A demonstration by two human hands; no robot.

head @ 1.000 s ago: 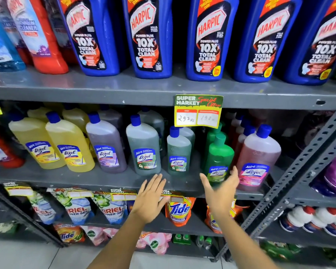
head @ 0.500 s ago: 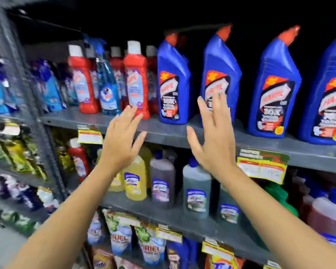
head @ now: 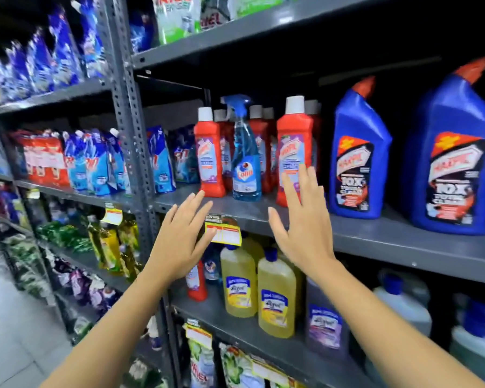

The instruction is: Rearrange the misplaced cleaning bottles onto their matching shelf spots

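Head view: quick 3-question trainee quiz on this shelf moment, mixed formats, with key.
1. True or false: the left hand is gripping a bottle.
2. Multiple choice: the blue spray bottle stands among A) yellow bottles B) red bottles C) detergent pouches.
3. Fill in: the lone red bottle on the lower shelf stands to the left of the ____ bottles.

Key: 1 false, both it and the right hand are open and empty; 2 B; 3 yellow.

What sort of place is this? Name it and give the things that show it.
Most likely a supermarket's cleaning-products aisle: grey metal shelving holds rows of identical blue toilet-cleaner bottles and red bottles, with a yellow price tag clipped to the shelf edge.
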